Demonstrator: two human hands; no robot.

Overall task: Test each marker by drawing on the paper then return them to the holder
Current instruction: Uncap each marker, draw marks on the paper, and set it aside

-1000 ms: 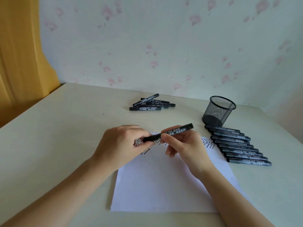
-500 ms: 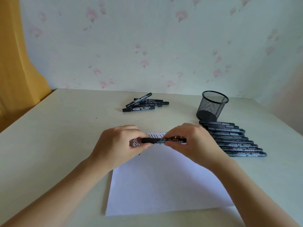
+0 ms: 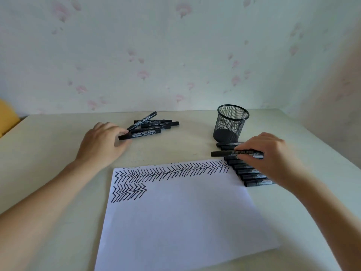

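A white sheet of paper [image 3: 175,218] lies in front of me, with black zigzag marks along its top edge. My right hand [image 3: 273,157] pinches a capped black marker [image 3: 224,153] just above a neat row of several markers [image 3: 252,175] at the paper's right. My left hand [image 3: 101,143] reaches to a loose pile of black markers [image 3: 154,126] at the back. Its fingertips touch the end of the nearest marker [image 3: 140,135] in that pile. An empty black mesh holder [image 3: 230,122] stands behind the row.
The cream table [image 3: 48,153] meets a floral-papered wall [image 3: 175,55] at the back. A yellow curtain [image 3: 7,118] shows at the far left edge. The table's right edge runs diagonally past the marker row.
Both hands held one marker over the paper before. Now my right hand has carried it right over the row, and my left hand has moved back to the loose pile.
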